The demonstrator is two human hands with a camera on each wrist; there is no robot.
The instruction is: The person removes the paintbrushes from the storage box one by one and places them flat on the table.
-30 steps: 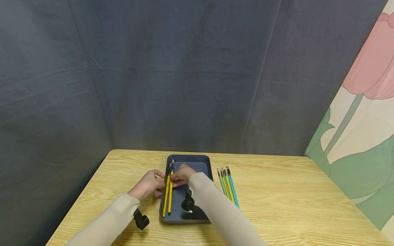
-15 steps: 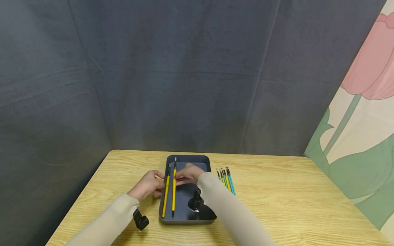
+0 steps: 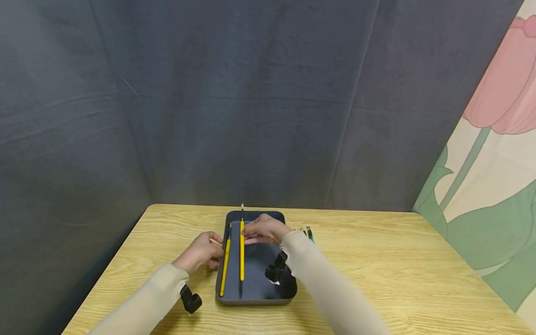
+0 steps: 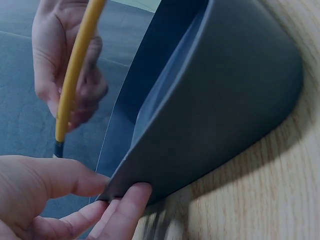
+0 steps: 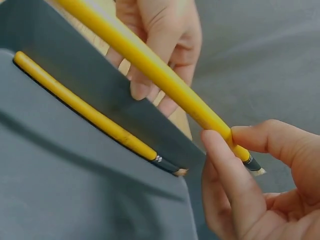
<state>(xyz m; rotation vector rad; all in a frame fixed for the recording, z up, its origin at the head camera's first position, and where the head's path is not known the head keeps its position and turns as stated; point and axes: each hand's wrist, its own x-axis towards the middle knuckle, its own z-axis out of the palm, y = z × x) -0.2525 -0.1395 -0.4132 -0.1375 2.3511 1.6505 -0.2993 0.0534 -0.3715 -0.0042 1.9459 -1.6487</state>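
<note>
A dark grey tray lies on the wooden table. My left hand pinches its left wall, thumb at the rim and fingers against the outside, as the left wrist view shows. Above the tray, my right hand holds a yellow paintbrush between thumb and fingers, gripping near the ferrule, bristles pointing away from me. This brush is lifted over the tray floor, and a shadow falls below it. A second yellow paintbrush lies inside the tray along the left wall, its bristles at the far end.
Several more paintbrushes lie right of the tray, mostly hidden behind my right forearm. A dark curtain hangs behind the table's back edge. A flower-painted wall stands at the right.
My right hand has lifted the yellow paintbrush from beside the other one and carried it rightward and away from me. The left hand stays at the tray's wall.
</note>
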